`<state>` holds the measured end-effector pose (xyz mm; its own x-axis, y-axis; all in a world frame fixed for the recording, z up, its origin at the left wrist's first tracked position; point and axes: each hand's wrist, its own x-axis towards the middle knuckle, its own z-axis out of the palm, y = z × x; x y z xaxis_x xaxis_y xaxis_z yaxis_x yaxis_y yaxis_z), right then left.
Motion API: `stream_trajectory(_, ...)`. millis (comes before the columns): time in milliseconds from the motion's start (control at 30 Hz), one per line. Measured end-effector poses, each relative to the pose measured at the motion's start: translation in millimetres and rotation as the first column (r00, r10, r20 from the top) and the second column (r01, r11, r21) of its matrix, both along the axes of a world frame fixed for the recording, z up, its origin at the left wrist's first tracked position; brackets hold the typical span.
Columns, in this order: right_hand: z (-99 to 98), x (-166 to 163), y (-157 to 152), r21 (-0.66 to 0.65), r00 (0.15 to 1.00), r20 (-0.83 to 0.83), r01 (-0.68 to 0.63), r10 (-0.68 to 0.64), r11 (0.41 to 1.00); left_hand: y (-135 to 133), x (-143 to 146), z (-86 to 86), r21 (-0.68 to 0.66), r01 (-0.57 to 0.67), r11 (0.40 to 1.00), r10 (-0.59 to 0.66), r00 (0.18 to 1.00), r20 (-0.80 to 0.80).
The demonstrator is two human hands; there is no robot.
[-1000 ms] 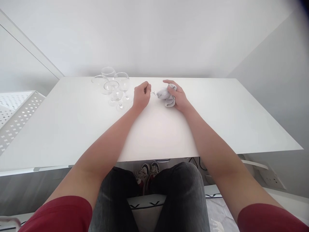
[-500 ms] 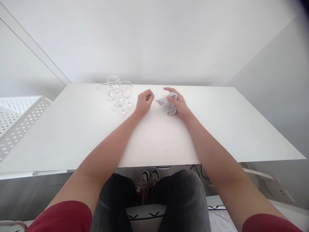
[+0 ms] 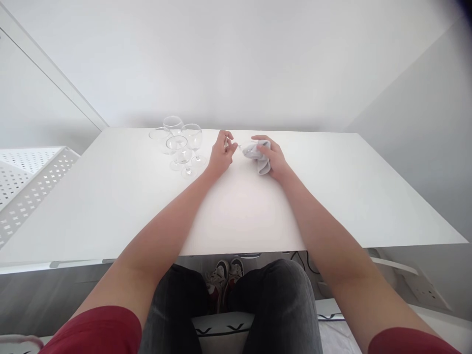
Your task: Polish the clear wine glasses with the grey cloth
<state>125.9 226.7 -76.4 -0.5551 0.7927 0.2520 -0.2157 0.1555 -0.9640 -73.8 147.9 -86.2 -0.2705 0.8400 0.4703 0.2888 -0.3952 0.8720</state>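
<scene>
A clear stemmed glass (image 3: 248, 147) lies on its side between my hands, above the white table (image 3: 236, 206). My left hand (image 3: 222, 150) has its fingers curled round the stem and foot end. At the bowl end, my right hand (image 3: 272, 153) is closed on a grey cloth (image 3: 263, 164). Part of the cloth is inside the bowl and the rest hangs out below my fingers. To the left of my left hand, several more stemmed glasses (image 3: 176, 143) stand upright in a tight cluster.
A white wall (image 3: 236, 64) rises behind the table's far edge. On the left is a white perforated panel (image 3: 33, 182). Below the near edge are my legs (image 3: 287, 300), shoes (image 3: 228, 275) and dark cables (image 3: 308, 260). A wall socket (image 3: 429, 292) is low on the right.
My left fingers have loosened and shifted on the stem end, with the thumb and fingertips now more apart. The held glass has turned slightly. The standing glasses have not moved.
</scene>
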Motion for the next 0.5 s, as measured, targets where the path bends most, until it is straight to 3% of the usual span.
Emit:
stream_trajectory(67,2.9,2.7,-2.2,0.023,1.000,-0.010,-0.023,0.023,0.999,1.2,-0.9,-0.5,-0.039,-0.014,0.999,0.015,1.000,0.023)
stream_trajectory(267,1.1,5.7,5.5,0.069,0.977,-0.107,0.192,-0.184,0.979,-10.4,6.0,14.7,-0.075,-0.069,0.995,0.056,0.986,-0.159)
stream_trajectory(367,-1.0,1.0,3.4,0.100,0.990,-0.020,0.144,-0.143,0.985,-15.4,8.3,20.1,-0.025,-0.056,0.998,0.052,0.990,-0.132)
stream_trajectory(500,3.0,0.3,-5.3,0.132,0.997,0.074,0.022,-0.032,0.991,-13.0,5.5,17.9,-0.018,-0.151,0.988,0.149,0.985,-0.086)
